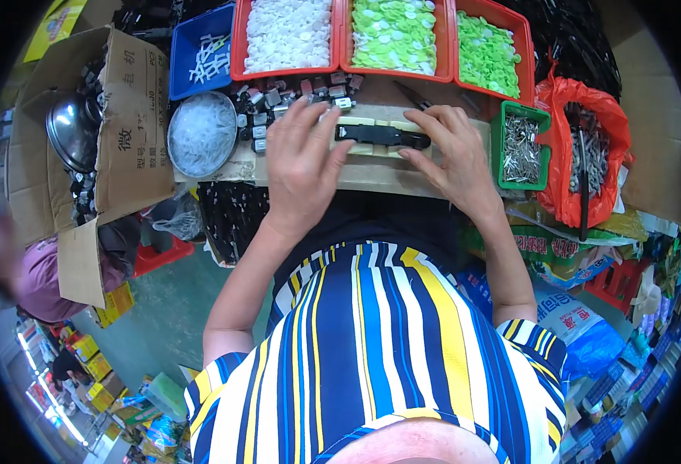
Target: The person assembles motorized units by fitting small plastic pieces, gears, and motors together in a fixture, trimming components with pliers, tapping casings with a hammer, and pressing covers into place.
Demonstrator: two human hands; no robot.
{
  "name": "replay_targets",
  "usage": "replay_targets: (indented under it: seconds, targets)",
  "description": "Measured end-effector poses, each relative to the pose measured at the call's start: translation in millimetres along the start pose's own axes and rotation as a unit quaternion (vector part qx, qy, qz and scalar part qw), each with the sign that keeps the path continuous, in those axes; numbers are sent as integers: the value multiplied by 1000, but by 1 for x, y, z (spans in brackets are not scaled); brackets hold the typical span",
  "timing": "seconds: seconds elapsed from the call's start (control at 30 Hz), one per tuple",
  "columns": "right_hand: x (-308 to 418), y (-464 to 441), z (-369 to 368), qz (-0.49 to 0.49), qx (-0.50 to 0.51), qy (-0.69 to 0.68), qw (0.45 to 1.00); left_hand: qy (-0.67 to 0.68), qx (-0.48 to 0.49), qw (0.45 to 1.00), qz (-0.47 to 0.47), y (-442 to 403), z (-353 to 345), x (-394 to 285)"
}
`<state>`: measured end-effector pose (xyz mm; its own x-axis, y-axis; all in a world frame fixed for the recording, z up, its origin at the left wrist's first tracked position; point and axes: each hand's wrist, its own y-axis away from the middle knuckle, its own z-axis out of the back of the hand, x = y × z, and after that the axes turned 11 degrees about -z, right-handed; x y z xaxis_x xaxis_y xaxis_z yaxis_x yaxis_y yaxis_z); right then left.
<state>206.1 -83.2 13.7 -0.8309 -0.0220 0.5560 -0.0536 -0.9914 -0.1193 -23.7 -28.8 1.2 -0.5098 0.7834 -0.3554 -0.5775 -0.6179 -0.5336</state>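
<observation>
A long black plastic part [383, 136] lies lengthwise on a narrow cream block [370, 151] on the work board. My left hand [302, 158] is at the block's left end, its fingers spread and the thumb tip by the black part's lower edge. At the right end, my right hand [458, 155] has its fingers on the block's far side and its thumb on the near side, straddling the black part. Small silver-and-black pieces [275, 97] lie beyond my left hand. A dark pointed tool [412, 94] rests behind the block.
Red trays hold white pieces [288, 35] and green pieces [393, 35]. A blue bin [201, 52] and a bowl of clear pieces [201, 133] stand left. On the right are a green basket of metal pins [520, 147] and a red bag [619, 127]. A cardboard box [132, 124] flanks the left.
</observation>
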Motion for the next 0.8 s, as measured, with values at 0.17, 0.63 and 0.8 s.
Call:
replay_targets:
  seconds: [0.17, 0.63, 0.8]
  targets:
    - [-23, 15, 40, -16, -92, 16, 995, -22, 174, 983, -59, 7, -21, -24]
    - [-238, 89, 137, -284, -183, 352, 873, -125, 146, 969, -153, 17, -57, -14]
    - [-262, 92, 144, -273, -173, 372, 870, -144, 136, 965, -171, 16, -61, -10]
